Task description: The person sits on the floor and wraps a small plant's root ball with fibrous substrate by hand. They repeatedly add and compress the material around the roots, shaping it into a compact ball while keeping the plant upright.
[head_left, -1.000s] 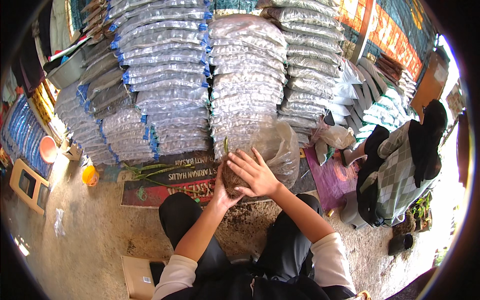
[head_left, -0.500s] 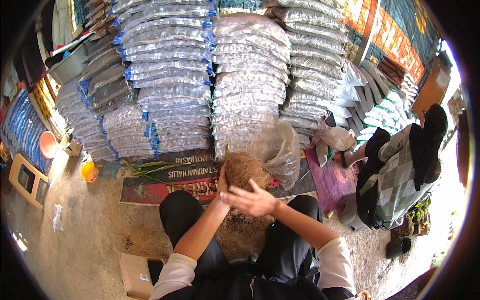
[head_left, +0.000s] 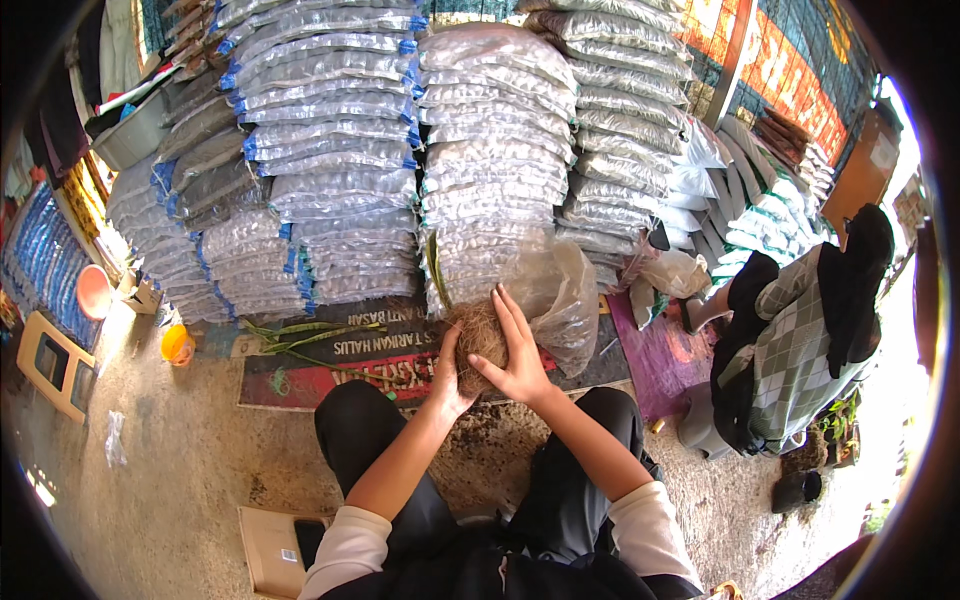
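Left hand (head_left: 447, 372) cupping brown fibre clump (head_left: 478, 338) from the side, right hand (head_left: 518, 350) spread flat over its front. Clump sits above knees, against clear plastic bag (head_left: 560, 295). Best to press evenly, keep fibres compact, avoid shedding onto mat (head_left: 330, 365).

I sit on the bare ground of what looks like a garden-supply shop or storage yard. Before me rise stacks of filled clear plastic sacks (head_left: 400, 170), with white bags (head_left: 740, 190) piled at the right and a printed banner (head_left: 340, 365) spread on the dirt.
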`<move>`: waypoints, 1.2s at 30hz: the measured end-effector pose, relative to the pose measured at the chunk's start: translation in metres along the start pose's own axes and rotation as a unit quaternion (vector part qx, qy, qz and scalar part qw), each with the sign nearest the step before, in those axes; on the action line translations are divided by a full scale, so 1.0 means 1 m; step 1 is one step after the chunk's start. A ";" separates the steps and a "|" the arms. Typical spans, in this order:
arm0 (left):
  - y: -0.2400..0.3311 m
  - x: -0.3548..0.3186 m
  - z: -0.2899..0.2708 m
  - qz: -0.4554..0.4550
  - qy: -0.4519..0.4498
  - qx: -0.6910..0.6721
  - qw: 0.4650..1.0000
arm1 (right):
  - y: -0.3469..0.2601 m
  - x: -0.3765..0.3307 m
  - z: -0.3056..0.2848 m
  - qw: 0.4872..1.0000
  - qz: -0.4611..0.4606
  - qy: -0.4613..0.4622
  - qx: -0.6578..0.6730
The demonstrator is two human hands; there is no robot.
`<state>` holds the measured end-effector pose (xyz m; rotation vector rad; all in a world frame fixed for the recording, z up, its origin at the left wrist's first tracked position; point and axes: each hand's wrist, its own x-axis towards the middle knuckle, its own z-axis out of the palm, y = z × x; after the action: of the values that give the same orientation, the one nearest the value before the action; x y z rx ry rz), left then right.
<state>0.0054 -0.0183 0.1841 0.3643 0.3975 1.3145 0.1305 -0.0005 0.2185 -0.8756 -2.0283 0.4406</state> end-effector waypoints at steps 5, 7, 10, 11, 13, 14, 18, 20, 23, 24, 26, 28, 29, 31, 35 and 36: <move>0.000 0.001 -0.004 0.011 0.052 0.036 0.998 | 0.008 -0.008 0.017 0.988 0.079 0.033 0.128; 0.001 0.000 -0.003 0.019 0.063 0.051 0.996 | 0.004 -0.008 0.018 0.975 0.101 0.028 0.197; 0.003 0.001 -0.001 0.032 0.097 0.086 0.991 | 0.011 -0.011 0.021 0.960 0.108 0.046 0.255; 0.002 0.004 -0.006 0.032 0.109 0.098 0.989 | 0.016 -0.013 0.021 0.957 0.106 0.057 0.266; 0.007 0.004 -0.005 0.027 0.117 0.090 0.989 | 0.015 -0.011 0.013 0.982 0.049 0.130 0.125; 0.010 0.002 -0.005 0.022 0.110 0.071 0.991 | 0.009 -0.015 0.008 0.986 0.017 0.160 0.051; 0.008 0.004 -0.007 -0.001 0.040 -0.001 0.999 | 0.001 -0.024 0.011 0.956 -0.194 0.009 -0.221; 0.005 0.004 -0.004 -0.027 0.081 -0.004 0.996 | 0.000 -0.024 0.013 0.950 -0.192 -0.028 -0.243; -0.003 -0.002 -0.008 0.001 0.029 0.072 0.997 | -0.003 -0.015 0.004 0.969 -0.122 -0.022 -0.215; 0.000 -0.001 0.000 -0.020 0.050 0.085 0.995 | -0.001 -0.014 0.000 0.975 -0.103 -0.004 -0.196; -0.002 0.001 -0.003 -0.028 0.053 0.109 0.992 | 0.004 -0.014 -0.004 0.984 -0.072 0.016 -0.159; -0.002 0.000 0.003 -0.031 0.068 0.124 0.989 | 0.004 -0.013 -0.004 0.994 -0.041 0.029 -0.098; -0.002 -0.002 0.008 -0.027 0.093 0.138 0.986 | 0.004 -0.012 -0.004 0.997 -0.025 0.035 -0.067; -0.001 -0.004 0.015 -0.018 0.141 0.165 0.976 | 0.008 -0.012 -0.001 0.999 -0.022 0.046 -0.010; -0.004 0.007 -0.011 0.027 0.112 0.166 0.979 | 0.012 -0.009 0.003 0.989 -0.013 0.107 0.105; 0.000 0.006 -0.010 0.012 0.111 0.141 0.984 | 0.014 -0.008 0.003 0.981 -0.013 0.136 0.139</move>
<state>0.0023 -0.0118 0.1747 0.4613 0.7743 1.3290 0.1365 0.0033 0.2043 -0.6954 -1.6779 0.5447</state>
